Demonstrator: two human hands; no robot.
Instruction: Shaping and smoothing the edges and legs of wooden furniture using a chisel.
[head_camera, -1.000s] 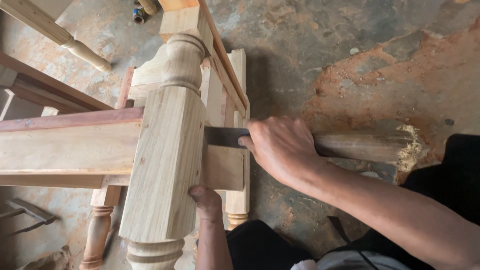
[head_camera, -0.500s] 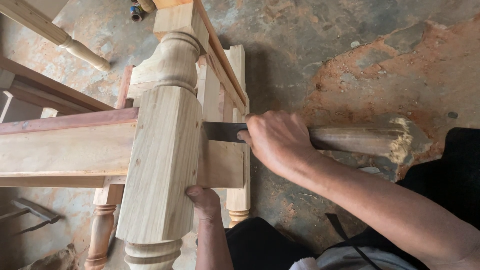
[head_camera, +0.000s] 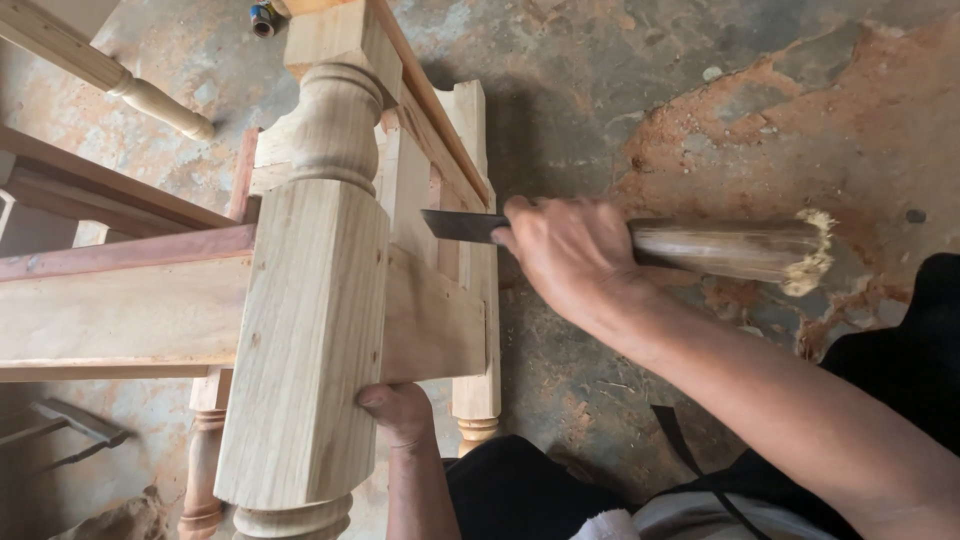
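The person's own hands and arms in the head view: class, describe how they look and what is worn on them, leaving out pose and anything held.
Both hands are bare: no gloves, rings or watch show on the right hand or the left hand. Both forearms are uncovered as far as the picture shows, with no sleeve in view. Only part of the left hand is visible behind the wood. Near the body, dark clothing shows.

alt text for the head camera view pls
A person's right hand grips a wooden-handled chisel, its blade laid along a rail beside a turned wooden furniture leg. The left hand steadies the leg from below, over a stained concrete floor.
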